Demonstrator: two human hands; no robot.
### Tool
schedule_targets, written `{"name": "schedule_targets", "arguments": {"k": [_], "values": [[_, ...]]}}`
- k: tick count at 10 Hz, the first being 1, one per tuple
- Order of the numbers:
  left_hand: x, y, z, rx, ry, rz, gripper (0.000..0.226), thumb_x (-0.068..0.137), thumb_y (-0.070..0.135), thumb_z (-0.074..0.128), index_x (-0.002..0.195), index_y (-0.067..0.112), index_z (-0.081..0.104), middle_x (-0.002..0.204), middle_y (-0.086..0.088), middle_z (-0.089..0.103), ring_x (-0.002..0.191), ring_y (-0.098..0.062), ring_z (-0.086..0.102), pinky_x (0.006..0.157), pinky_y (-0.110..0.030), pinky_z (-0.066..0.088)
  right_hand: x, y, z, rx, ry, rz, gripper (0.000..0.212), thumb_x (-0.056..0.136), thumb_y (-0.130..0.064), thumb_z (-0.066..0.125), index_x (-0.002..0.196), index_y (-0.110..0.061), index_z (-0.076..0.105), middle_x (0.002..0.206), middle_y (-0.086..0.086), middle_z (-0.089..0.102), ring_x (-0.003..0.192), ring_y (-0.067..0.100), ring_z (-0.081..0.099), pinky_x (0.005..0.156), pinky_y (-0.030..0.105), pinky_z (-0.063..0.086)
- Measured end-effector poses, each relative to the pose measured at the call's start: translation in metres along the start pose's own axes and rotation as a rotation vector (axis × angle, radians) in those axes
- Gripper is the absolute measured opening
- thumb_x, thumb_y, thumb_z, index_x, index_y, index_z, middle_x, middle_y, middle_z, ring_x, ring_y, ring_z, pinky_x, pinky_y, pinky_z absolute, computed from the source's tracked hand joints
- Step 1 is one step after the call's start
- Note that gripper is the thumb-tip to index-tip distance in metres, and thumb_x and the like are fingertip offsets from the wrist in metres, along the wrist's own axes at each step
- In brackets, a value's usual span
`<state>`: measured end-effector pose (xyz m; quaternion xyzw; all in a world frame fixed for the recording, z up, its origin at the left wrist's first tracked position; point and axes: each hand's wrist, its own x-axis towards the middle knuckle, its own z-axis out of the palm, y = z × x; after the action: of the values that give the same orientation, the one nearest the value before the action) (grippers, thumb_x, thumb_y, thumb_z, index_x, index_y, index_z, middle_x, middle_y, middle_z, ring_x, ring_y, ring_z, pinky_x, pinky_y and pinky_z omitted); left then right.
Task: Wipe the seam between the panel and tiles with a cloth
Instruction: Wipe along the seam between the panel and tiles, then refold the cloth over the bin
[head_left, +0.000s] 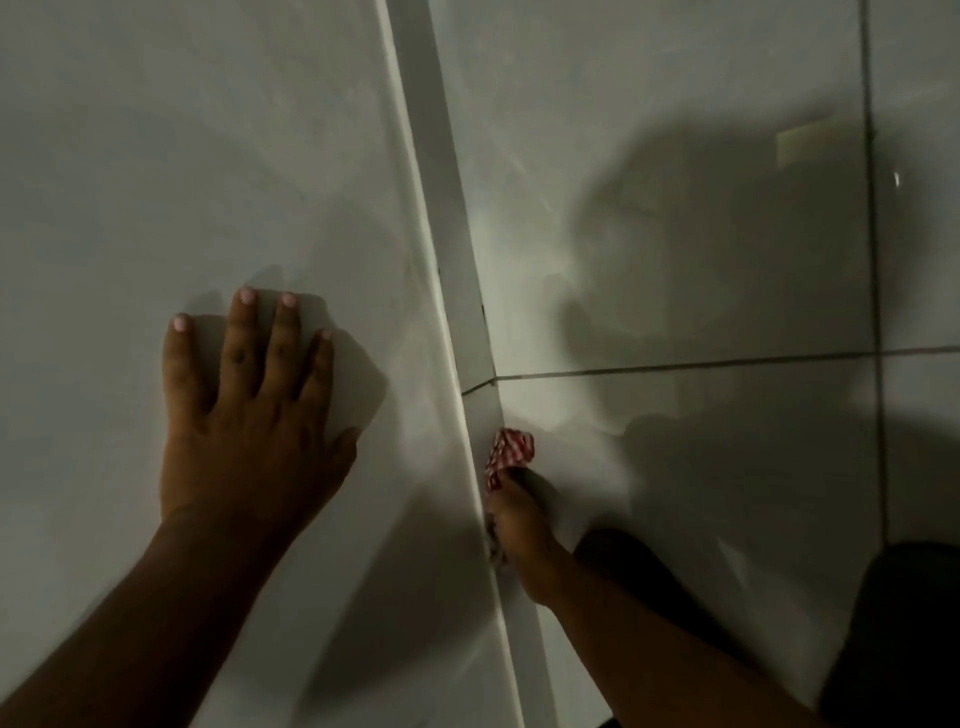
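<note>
Head view: a dim corner is seen, with a pale panel on the left and glossy tiles on the right.
Seam: it's run as a long diagonal line, from top centre down toward bottom right-ish.
Left hand: laid flat with fingers spread on the panel, well apart from the seam, nothing gripped.
Right hand: closed around the cloth, pressed right up against the seam.
Cloth: red-and-white checked, bunched, touching the seam just below the grout line.
Next move, probably: the right hand is nearer by far, so the cloth would be slid along the seam's long axis, up past the grout line.
</note>
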<state>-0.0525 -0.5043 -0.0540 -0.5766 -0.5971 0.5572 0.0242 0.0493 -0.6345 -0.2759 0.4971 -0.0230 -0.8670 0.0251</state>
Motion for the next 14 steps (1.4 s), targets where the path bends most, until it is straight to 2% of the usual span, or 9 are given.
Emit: {"name": "schedule_targets", "arguments": {"k": [2, 4, 5, 7, 8, 10, 12, 13, 14], "values": [[0.039, 0.028, 0.011, -0.002, 0.117, -0.08, 0.083, 0.093, 0.066, 0.012, 0.155, 0.014, 0.025, 0.168, -0.018, 0.008, 0.154, -0.041, -0.002, 0.114, -0.059, -0.024, 0.015, -0.091, 0.013, -0.626, 0.02, -0.482, 0.04, 0.101, -0.013, 0.041, 0.14, -0.009, 0.046, 0.098, -0.021, 0.045, 0.084, -0.011, 0.043, 0.076, 0.005, 0.037], [0.065, 0.052, 0.03, 0.078, 0.07, -0.13, 0.072, 0.097, 0.049, 0.014, 0.159, 0.013, 0.005, 0.168, -0.017, -0.007, 0.154, -0.041, -0.011, 0.115, -0.064, -0.018, 0.029, -0.174, 0.037, -0.677, 0.104, -0.558, 0.027, 0.101, -0.018, 0.045, 0.099, 0.002, 0.063, 0.088, 0.019, 0.06, 0.085, 0.032, 0.06, 0.08, 0.025, 0.053], [0.062, 0.049, 0.028, 0.145, 0.054, -0.091, 0.07, 0.098, 0.047, 0.015, 0.158, 0.013, 0.001, 0.168, -0.016, -0.007, 0.154, -0.041, -0.01, 0.118, -0.064, -0.011, 0.028, -0.206, 0.044, -0.79, 0.183, -0.725, 0.02, 0.092, -0.023, 0.062, 0.074, -0.015, 0.061, 0.084, 0.008, 0.065, 0.087, 0.026, 0.061, 0.081, 0.032, 0.05], [0.043, 0.026, 0.008, -0.025, 0.03, -0.099, 0.068, 0.099, 0.042, 0.025, 0.157, 0.006, 0.018, 0.167, -0.02, 0.006, 0.155, -0.038, 0.0, 0.123, -0.054, -0.006, -0.012, -0.177, 0.029, -0.795, 0.123, -0.779, 0.036, 0.091, -0.014, 0.061, 0.126, -0.01, 0.063, 0.123, 0.014, 0.07, 0.114, 0.028, 0.066, 0.099, 0.038, 0.051], [0.022, 0.021, -0.008, -0.456, -0.01, -0.063, 0.067, 0.1, 0.045, 0.025, 0.151, 0.003, 0.034, 0.163, -0.023, 0.025, 0.153, -0.039, 0.017, 0.124, -0.049, 0.007, -0.066, -0.152, 0.011, -0.271, 0.003, -0.662, 0.034, 0.084, 0.0, 0.066, 0.118, -0.006, 0.068, 0.115, 0.014, 0.073, 0.096, 0.022, 0.072, 0.081, 0.033, 0.059], [-0.027, 0.007, -0.093, -2.316, -0.532, -0.275, 0.067, 0.094, 0.067, 0.026, 0.109, 0.023, 0.075, 0.116, -0.006, 0.075, 0.103, -0.019, 0.07, 0.091, -0.033, 0.048, -0.239, -0.158, 0.014, -0.184, -0.055, -0.695, 0.024, 0.086, -0.004, 0.067, 0.106, -0.016, 0.074, 0.085, -0.001, 0.079, 0.075, 0.011, 0.075, 0.061, 0.024, 0.057], [-0.093, -0.036, -0.206, -2.694, -0.793, -0.096, 0.079, 0.071, 0.078, 0.051, 0.115, 0.017, 0.076, 0.127, -0.016, 0.071, 0.116, -0.03, 0.069, 0.084, -0.042, 0.06, -0.421, -0.201, 0.039, -0.631, -0.11, -0.691, 0.036, 0.095, 0.003, 0.045, 0.122, -0.007, 0.066, 0.12, 0.007, 0.069, 0.106, 0.014, 0.065, 0.097, 0.02, 0.05], [-0.104, -0.06, -0.25, -2.824, -0.722, -0.087, 0.058, 0.074, 0.049, 0.063, 0.109, 0.006, 0.077, 0.114, -0.02, 0.075, 0.104, -0.035, 0.074, 0.084, -0.046, 0.06, -0.486, -0.237, 0.036, -0.636, 0.028, -0.804, 0.027, 0.095, -0.002, 0.052, 0.106, -0.011, 0.075, 0.111, 0.01, 0.075, 0.104, 0.02, 0.071, 0.099, 0.04, 0.054], [-0.097, -0.081, -0.28, -2.909, -0.638, -0.098, 0.055, 0.077, 0.041, 0.06, 0.117, 0.007, 0.073, 0.116, -0.022, 0.074, 0.103, -0.04, 0.073, 0.088, -0.052, 0.057, -0.522, -0.279, 0.026, -0.628, 0.398, -0.968, 0.024, 0.095, -0.022, 0.059, 0.117, -0.026, 0.068, 0.114, -0.007, 0.069, 0.096, 0.001, 0.065, 0.089, 0.025, 0.057]]}}
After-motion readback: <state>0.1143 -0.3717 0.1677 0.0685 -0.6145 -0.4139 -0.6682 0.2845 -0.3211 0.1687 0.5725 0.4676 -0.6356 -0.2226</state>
